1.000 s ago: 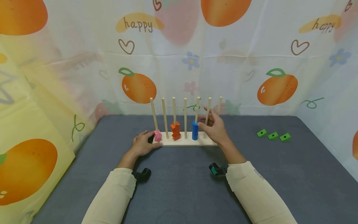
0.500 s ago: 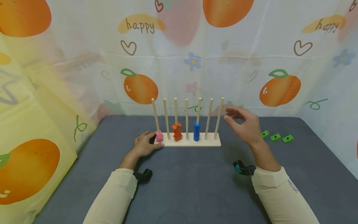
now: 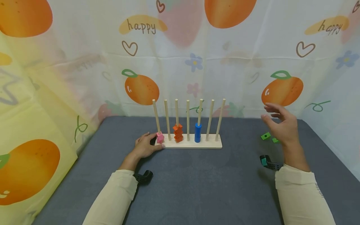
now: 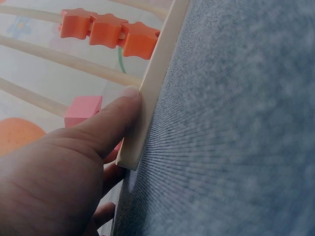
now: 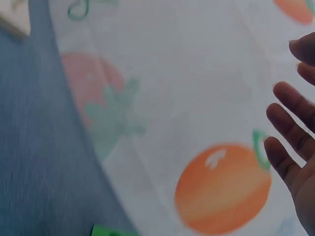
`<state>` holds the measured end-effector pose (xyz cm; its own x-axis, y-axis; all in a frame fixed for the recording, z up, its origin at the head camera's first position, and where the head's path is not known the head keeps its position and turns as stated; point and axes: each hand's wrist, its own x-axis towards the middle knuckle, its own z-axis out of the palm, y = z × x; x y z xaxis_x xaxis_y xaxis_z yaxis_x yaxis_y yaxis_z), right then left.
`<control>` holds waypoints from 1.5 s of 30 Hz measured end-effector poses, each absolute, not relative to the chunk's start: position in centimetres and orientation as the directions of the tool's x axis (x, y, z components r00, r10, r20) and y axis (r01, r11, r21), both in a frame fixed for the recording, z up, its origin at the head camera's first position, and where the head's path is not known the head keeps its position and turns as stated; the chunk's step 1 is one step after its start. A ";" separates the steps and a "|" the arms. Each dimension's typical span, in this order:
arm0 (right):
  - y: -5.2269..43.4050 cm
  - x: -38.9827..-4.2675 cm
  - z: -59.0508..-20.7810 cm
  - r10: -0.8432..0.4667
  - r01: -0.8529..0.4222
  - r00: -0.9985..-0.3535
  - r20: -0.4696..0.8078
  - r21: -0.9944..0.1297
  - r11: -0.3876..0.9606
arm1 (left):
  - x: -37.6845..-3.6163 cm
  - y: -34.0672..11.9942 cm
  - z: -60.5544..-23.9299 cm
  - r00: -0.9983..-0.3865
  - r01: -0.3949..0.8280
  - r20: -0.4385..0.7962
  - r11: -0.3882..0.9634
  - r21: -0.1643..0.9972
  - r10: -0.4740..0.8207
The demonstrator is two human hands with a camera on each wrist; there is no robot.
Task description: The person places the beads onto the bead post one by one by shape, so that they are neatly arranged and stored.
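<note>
A pale wooden peg board [image 3: 191,145] with several upright pegs stands on the table. My left hand [image 3: 145,145] grips its left end, the thumb [image 4: 115,115] along the front edge and the other fingers around the end. Pink blocks [image 3: 160,137] sit on the leftmost peg beside that hand. Three orange star-shaped beads [image 4: 106,30] are stacked on another peg, and a stack of blue cylinders [image 3: 198,133] stands on a peg right of centre. My right hand [image 3: 285,126] is raised with nothing in it, over the green blocks [image 3: 265,136], which it partly hides.
The grey table [image 3: 197,187] ends at the back against a fruit-printed cloth [image 3: 230,62]. A yellow cloth panel [image 3: 33,125] borders the left side. Each wrist carries a dark camera mount [image 3: 271,163].
My right hand has let go of the blue stack's peg area and moved right, away from the board to the green blocks. The left hand stays on the board's end.
</note>
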<state>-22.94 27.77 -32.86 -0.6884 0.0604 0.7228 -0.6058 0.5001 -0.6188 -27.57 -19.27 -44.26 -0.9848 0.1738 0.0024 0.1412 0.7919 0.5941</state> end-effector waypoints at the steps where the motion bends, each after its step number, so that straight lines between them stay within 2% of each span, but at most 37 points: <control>1: 28.4 -23.0 -33.2 0.082 -0.571 -0.712 0.697 -0.643 0.510 | -27.6 -19.2 -44.3 -0.985 0.142 0.003 0.792 0.593 0.175; 3: 30.0 -23.5 -34.4 0.120 -0.501 -0.755 0.645 -0.685 0.529 | -27.6 -19.2 -44.2 -0.984 0.148 0.006 0.793 0.590 0.179; 7: 33.6 -24.4 -36.9 0.205 -0.364 -0.794 0.572 -0.718 0.593 | -27.6 -19.0 -44.3 -0.982 0.161 0.012 0.795 0.585 0.190; 11: 36.5 -24.1 -38.0 0.359 -0.232 -0.778 0.515 -0.767 0.598 | -27.6 -19.0 -44.4 -0.981 0.161 0.008 0.795 0.584 0.193; 14: 37.8 -23.7 -38.4 0.464 -0.161 -0.768 0.442 -0.834 0.528 | -27.5 -19.2 -44.5 -0.983 0.149 0.002 0.797 0.586 0.183; 17: 38.8 -23.6 -39.0 0.516 -0.082 -0.778 0.358 -0.872 0.482 | -27.5 -19.4 -44.5 -0.985 0.143 0.003 0.798 0.586 0.175; 23: 40.2 -23.9 -41.4 0.482 0.090 -0.850 0.214 -0.841 0.533 | -27.7 -19.6 -44.6 -0.983 0.154 0.011 0.796 0.585 0.181; 32: 41.5 -24.0 -43.6 0.244 0.112 -0.966 0.089 -0.704 0.702 | -27.6 -19.4 -44.5 -0.983 0.157 0.013 0.802 0.576 0.183; 35: 41.5 -23.9 -43.8 0.223 0.127 -0.973 0.062 -0.662 0.739 | -27.6 -19.4 -44.5 -0.982 0.159 0.011 0.805 0.572 0.186; 40: 41.1 -24.0 -43.9 0.274 0.175 -0.959 0.069 -0.616 0.768 | -27.6 -19.4 -44.4 -0.982 0.160 0.014 0.800 0.579 0.187; 45: 40.9 -24.1 -43.8 0.384 0.226 -0.920 0.079 -0.695 0.683 | -27.6 -19.4 -44.4 -0.982 0.161 0.016 0.798 0.580 0.186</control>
<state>-24.10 40.92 -43.75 -0.9198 0.3845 0.0786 0.2259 0.6826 -0.6950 -27.62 -19.38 -44.37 -0.9824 0.1864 0.0157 0.1607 0.7983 0.5804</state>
